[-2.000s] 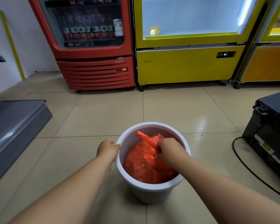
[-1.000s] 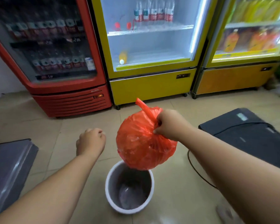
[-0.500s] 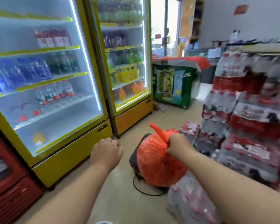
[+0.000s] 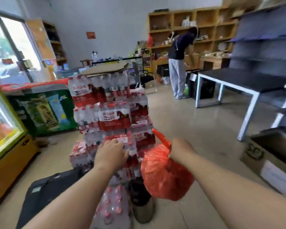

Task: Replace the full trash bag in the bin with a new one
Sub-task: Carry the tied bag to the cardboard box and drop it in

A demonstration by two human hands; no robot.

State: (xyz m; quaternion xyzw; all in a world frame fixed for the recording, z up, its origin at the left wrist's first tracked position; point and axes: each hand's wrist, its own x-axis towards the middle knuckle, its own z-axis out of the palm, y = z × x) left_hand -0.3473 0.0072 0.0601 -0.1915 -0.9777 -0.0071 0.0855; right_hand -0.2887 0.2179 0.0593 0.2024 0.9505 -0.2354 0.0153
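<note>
A full red trash bag (image 4: 163, 177) hangs in the air in front of me, tied at the top with a twisted tail sticking up. My right hand (image 4: 180, 149) grips its knotted neck. My left hand (image 4: 111, 154) floats to the left of the bag with loosely curled fingers and holds nothing. The bin is out of view.
A tall stack of shrink-wrapped water bottle packs (image 4: 109, 109) stands straight ahead, more packs (image 4: 114, 210) at its foot. A black case (image 4: 45, 192) lies lower left, a cardboard box (image 4: 271, 156) right. A table (image 4: 238, 78) and a person (image 4: 178, 63) are farther back.
I lifted the red bag out of the white bin with my right hand and turned right, away from the fridges. My left hand let go of the bin's rim.
</note>
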